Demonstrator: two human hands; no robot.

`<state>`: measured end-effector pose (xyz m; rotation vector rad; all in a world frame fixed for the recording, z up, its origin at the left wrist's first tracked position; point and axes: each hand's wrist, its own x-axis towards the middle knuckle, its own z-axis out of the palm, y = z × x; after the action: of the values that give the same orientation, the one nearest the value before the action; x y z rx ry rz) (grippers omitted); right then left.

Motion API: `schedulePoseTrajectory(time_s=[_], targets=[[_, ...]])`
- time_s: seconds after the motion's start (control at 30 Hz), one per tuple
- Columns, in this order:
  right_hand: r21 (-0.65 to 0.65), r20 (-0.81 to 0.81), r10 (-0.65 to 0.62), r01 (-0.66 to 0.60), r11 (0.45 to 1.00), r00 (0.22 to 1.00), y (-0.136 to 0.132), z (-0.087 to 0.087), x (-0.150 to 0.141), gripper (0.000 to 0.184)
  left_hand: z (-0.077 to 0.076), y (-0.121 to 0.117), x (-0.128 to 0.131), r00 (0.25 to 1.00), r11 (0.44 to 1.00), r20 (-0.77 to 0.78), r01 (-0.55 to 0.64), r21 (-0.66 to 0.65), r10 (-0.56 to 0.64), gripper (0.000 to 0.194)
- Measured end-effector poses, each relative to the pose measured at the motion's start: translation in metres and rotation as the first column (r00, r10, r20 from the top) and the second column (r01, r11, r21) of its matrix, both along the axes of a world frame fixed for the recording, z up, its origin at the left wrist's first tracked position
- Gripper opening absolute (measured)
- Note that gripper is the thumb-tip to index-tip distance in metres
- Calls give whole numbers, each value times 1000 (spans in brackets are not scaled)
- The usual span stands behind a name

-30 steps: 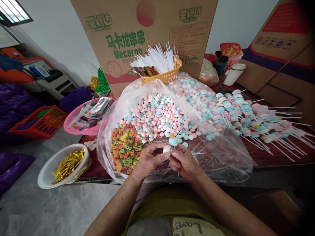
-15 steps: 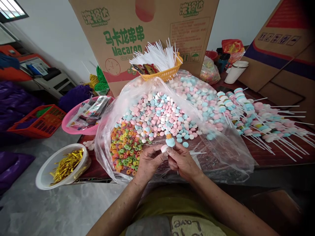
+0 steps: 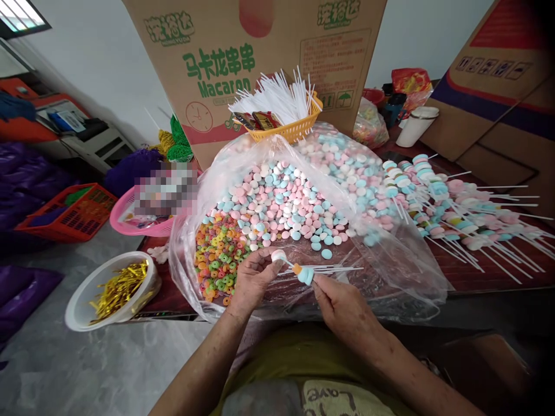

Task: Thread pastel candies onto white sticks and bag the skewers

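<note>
- Your left hand (image 3: 254, 281), in the head view, pinches a pink-and-white candy (image 3: 278, 255) at the stick's (image 3: 288, 264) tip
- Your right hand (image 3: 344, 300) grasps behind the blue candy (image 3: 306, 276)
- The stick, upright moments ago, now slants between them, lined up for threading

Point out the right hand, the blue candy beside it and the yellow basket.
Right hand (image 3: 346, 303), head view: its back.
Blue candy (image 3: 306, 275), head view: its side.
Yellow basket (image 3: 288, 133), head view: front wall.

Tall box (image 3: 277, 46): I read green "马卡龙串串", "Macaron", umbrella sign. Right-hand box (image 3: 489, 98): row of handling signs. My clothing (image 3: 351, 400): "Love".
</note>
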<state>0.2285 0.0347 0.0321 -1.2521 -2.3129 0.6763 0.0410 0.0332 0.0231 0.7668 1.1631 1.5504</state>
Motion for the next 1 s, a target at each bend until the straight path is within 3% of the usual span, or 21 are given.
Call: schedulePoseTrajectory(time_s=[0.33,0.6,0.77,0.9,1.0], targets=[[55,191,-16,5,998,981,-5,9,2,24,-2,3,2,995,999,-89,-39,-33,36,30],[-52,414,-34,61,997,910,0,23,-1,17,-8,-6,-3,928,999,-373,36,15,-28,24],[-24,425,-42,57,998,904,2,25,0,17,-1,-4,-3,941,996,-326,92,-13,-91,26],[-27,438,-32,49,998,898,-1,27,0,19,2,1,1,943,997,-330,16,-80,-42,27],[-62,470,-5,39,997,883,-2,30,-3,20,-1,2,2,909,995,-416,-39,-91,-2,28]])
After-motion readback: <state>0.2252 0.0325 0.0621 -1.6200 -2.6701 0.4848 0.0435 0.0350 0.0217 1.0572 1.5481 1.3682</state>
